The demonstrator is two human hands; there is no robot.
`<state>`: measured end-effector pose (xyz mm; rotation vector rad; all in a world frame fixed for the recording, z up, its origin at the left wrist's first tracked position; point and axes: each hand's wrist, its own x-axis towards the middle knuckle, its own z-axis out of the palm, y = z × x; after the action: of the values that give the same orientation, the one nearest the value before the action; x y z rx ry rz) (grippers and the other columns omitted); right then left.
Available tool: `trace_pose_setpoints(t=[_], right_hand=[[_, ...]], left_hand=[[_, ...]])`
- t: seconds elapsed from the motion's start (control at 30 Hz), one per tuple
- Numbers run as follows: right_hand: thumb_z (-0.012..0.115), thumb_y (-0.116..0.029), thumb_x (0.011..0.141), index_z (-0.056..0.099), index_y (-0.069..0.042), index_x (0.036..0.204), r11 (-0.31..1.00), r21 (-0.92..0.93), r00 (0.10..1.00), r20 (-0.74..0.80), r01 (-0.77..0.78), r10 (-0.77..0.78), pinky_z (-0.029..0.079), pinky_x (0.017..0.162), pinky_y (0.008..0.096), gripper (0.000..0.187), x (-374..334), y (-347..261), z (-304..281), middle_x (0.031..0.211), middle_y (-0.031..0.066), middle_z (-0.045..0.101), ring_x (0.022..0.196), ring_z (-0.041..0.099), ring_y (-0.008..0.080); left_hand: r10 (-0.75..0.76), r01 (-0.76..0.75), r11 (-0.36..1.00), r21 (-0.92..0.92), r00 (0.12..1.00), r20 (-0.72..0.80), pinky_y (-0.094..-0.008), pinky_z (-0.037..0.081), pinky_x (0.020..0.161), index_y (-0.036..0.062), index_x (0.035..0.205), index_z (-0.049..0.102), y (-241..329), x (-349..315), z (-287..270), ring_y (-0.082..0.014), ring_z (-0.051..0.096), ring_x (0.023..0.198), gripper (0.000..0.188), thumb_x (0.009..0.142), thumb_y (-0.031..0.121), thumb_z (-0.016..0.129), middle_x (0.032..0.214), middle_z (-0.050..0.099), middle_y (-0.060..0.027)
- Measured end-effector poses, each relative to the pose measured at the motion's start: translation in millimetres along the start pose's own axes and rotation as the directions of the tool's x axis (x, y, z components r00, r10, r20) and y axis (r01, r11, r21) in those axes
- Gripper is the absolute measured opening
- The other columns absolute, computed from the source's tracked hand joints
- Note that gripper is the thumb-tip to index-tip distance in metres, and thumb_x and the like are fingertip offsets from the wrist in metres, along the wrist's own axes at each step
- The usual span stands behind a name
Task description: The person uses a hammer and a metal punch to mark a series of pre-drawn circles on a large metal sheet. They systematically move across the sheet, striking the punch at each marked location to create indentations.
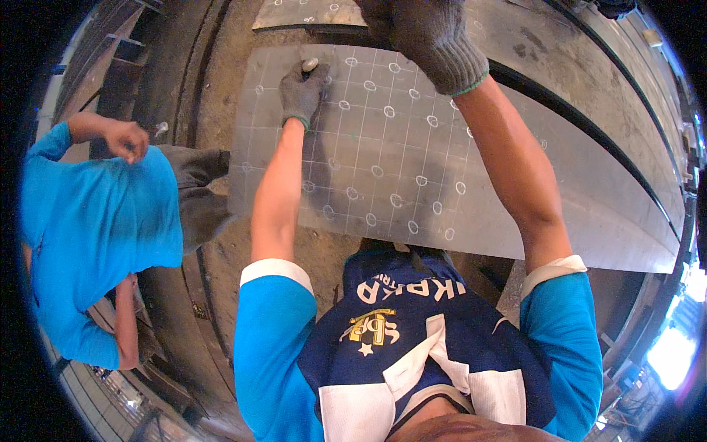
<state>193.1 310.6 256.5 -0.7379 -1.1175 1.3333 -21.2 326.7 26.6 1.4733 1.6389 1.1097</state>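
My left hand [302,94], in a grey knit glove, is closed around a round-headed metal punch [310,65]. Only the silver top of the punch shows above the fingers. It is over the far left part of a grey steel plate [339,158], which bears a chalk grid and several small chalk circles. My right hand [440,46], gloved the same way, is raised above the plate's far edge at the top of the view. Its fingers look curled, but they run into the dark upper border, and whatever they hold is hidden.
To the left, a person in a blue shirt [110,214] is beside the plate, one bare hand [127,140] raised. Another chalk-marked plate [309,13] lies beyond the far edge. A dark curved edge [589,121] runs along the right side. Brown dusty ground [236,272] shows below the plate.
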Motion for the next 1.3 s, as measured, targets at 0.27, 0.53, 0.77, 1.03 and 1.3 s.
trace_pose_setpoints(t=[0.27, 0.53, 0.77, 1.03, 1.3], right_hand=[[0.038, -0.059, 0.111, 0.052, -0.01, 0.078, 0.965, -0.263, 1.0, 0.001, -0.012, 0.012, 0.032, 0.038, 0.0287, 0.06, -26, 20, -30, 0.056, 0.0012, 0.047, 0.044, 0.043, 0.0113], [0.044, -0.063, 0.108, 0.051, -0.011, 0.078, 0.984, -0.173, 0.996, 0.082, 0.047, -0.034, 0.031, 0.038, 0.027, 0.06, -37, 40, -44, 0.061, -0.0014, 0.048, 0.043, 0.04, 0.0089], [0.049, -0.052, 0.109, 0.055, -0.01, 0.081, 0.953, -0.242, 0.979, 0.035, -0.185, 0.199, 0.032, 0.04, 0.026, 0.051, -34, 48, -35, 0.062, -0.0023, 0.048, 0.046, 0.041, 0.0077], [0.045, -0.038, 0.112, 0.057, -0.008, 0.086, 0.828, -0.551, 0.987, 0.052, -0.1, 0.154, 0.031, 0.041, 0.0276, 0.042, -41, 44, -37, 0.062, -0.0018, 0.048, 0.047, 0.04, 0.0083], [0.039, -0.039, 0.113, 0.055, -0.011, 0.085, 0.862, -0.499, 0.986, 0.08, -0.088, 0.147, 0.028, 0.04, 0.0275, 0.042, -53, 47, -34, 0.063, -0.0021, 0.046, 0.048, 0.038, 0.0079]], left_hand=[[-0.053, 0.052, 0.99, -0.134, 0.999, -0.002, -0.0345, 0.057, 0.076, -0.0003, 0.104, 0.076, -15, 6, 6, -0.0135, 0.071, 0.08, 0.032, 0.09, 0.027, 0.084, 0.088, 0.079, -0.0078], [-0.029, 0.031, 0.994, -0.102, 0.999, 0.023, -0.0331, 0.056, 0.072, 0.0009, 0.104, 0.076, -1, 3, 0, -0.013, 0.071, 0.078, 0.03, 0.089, 0.025, 0.084, 0.09, 0.079, -0.0078], [-0.051, 0.058, 0.986, -0.159, 0.997, 0.051, -0.0339, 0.057, 0.077, -0.0011, 0.108, 0.076, -20, 12, -3, -0.0156, 0.072, 0.081, 0.037, 0.089, 0.03, 0.084, 0.095, 0.079, -0.0092], [-0.031, 0.037, 0.996, -0.082, 0.997, 0.074, -0.033, 0.057, 0.078, -0.0012, 0.111, 0.076, -26, 19, -1, -0.0153, 0.073, 0.083, 0.04, 0.088, 0.031, 0.085, 0.095, 0.079, -0.0093], [-0.047, 0.068, 0.986, -0.151, 0.989, 0.14, -0.0301, 0.057, 0.071, -0.0021, 0.114, 0.074, -12, 15, -5, -0.013, 0.071, 0.078, 0.038, 0.09, 0.025, 0.084, 0.094, 0.078, -0.0074]])
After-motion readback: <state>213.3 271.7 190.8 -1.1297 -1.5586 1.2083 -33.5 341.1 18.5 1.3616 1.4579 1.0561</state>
